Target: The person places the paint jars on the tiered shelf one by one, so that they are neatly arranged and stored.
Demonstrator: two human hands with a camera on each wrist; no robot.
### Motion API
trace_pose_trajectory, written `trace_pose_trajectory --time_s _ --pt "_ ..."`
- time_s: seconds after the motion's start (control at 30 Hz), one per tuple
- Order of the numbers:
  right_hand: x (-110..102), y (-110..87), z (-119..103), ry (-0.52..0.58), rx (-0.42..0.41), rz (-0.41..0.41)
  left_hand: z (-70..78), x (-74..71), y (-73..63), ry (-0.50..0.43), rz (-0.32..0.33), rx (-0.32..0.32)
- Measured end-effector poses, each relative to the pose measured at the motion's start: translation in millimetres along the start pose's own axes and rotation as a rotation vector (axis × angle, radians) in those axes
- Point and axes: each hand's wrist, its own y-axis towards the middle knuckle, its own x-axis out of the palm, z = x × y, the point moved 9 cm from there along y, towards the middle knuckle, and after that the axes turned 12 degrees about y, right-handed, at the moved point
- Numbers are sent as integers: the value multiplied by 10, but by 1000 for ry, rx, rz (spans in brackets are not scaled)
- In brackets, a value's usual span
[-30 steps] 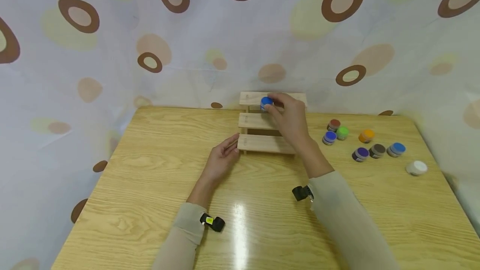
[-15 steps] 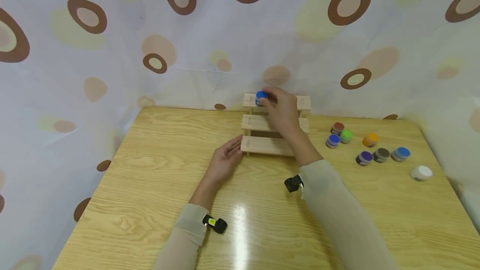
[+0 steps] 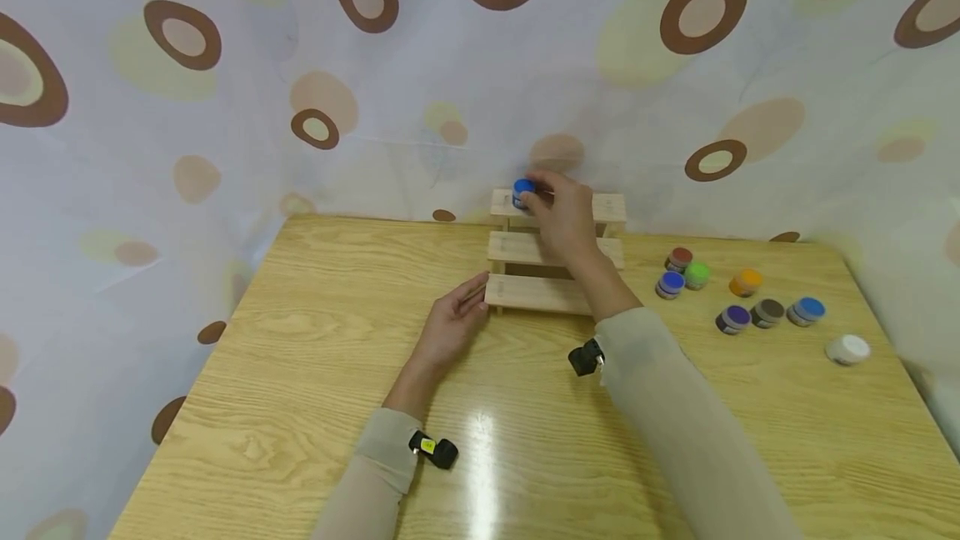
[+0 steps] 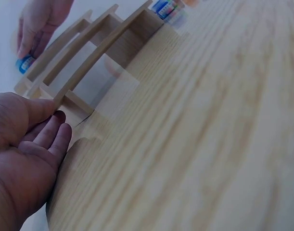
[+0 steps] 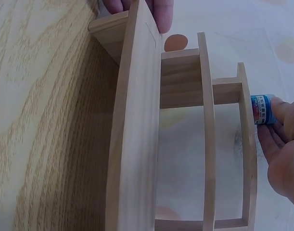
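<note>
The right hand (image 3: 567,217), fingers pinching the blue jar (image 3: 520,193), has moved left atop the rack (image 3: 536,293), whose end the left hand (image 3: 450,327) still grips.

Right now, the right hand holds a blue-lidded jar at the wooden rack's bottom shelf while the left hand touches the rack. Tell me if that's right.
Wrong shelf: the head view shows the right hand holding the blue-lidded jar at the top shelf. The left hand does touch the wooden rack.
</note>
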Motion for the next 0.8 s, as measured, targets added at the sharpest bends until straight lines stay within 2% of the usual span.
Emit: trace_pose_trajectory --time_s 0.2,0.5,0.63,0.8 --pt "-29 -41 23 9 17 11 6 17 -6 -1 -6 2" --pt "-266 -156 13 53 19 148 49 -49 -8 11 -5 16" --pt "-392 -256 32 57 12 197 36 -79 -15 9 0 14" --pt "-584 -468 75 44 12 215 19 -89 -39 4 4 13"
